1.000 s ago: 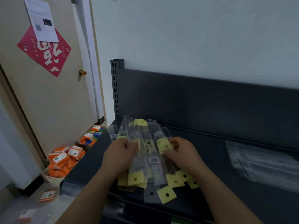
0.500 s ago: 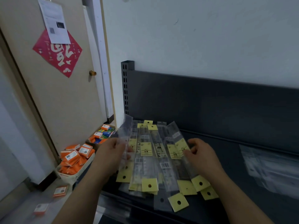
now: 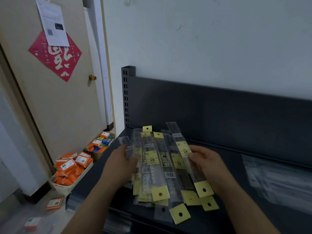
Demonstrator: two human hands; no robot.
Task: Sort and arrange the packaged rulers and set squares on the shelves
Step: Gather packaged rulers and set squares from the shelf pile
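Note:
A fanned bundle of packaged rulers (image 3: 160,168) in clear sleeves with yellow hang tabs lies over the left end of the dark shelf (image 3: 236,208). My left hand (image 3: 119,166) grips the bundle's left side, thumb on top of the sleeves. At the right side my right hand (image 3: 207,164) holds the outermost packs, fingers curled round them. The lower tabs stick out toward me past both wrists.
A flat stack of clear packaged items (image 3: 278,179) lies on the shelf to the right. A slotted upright (image 3: 125,95) and dark back panel bound the shelf. Left on the floor stand a white basket of orange boxes (image 3: 70,171) and a carton of coloured boxes (image 3: 101,144), by a door.
The bundle has spread wider into a fan and my hands have moved slightly apart. The camera has swung a little to the left, so the shelf sits further right.

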